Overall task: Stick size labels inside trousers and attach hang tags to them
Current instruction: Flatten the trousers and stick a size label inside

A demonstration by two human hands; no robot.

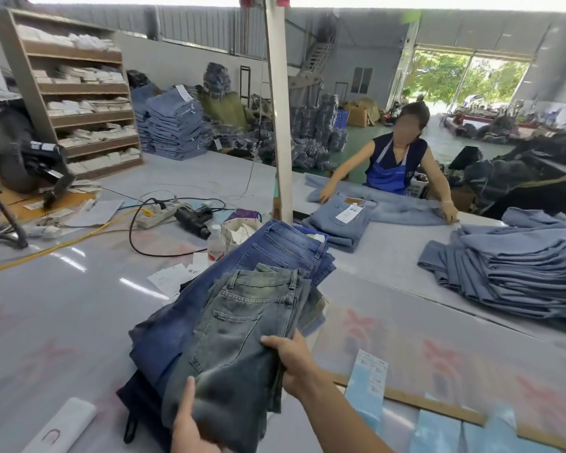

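Note:
Folded grey-green washed trousers (242, 338) lie on top of a stack of darker blue jeans (275, 246) in front of me. My left hand (190, 423) grips the trousers' near folded edge from below. My right hand (291, 361) clasps their right edge, thumb on top. A strip of light-blue size labels (368, 384) lies on the table to the right of my right arm. White hang tags (177, 276) lie beside the stack on its left.
Across the table a person in a blue apron (389, 171) smooths light-blue jeans (340, 220). A big pile of light jeans (517, 269) is at right. A power strip (157, 214), a black tool (193, 220), a bottle (216, 243) and a white post (280, 125) stand ahead.

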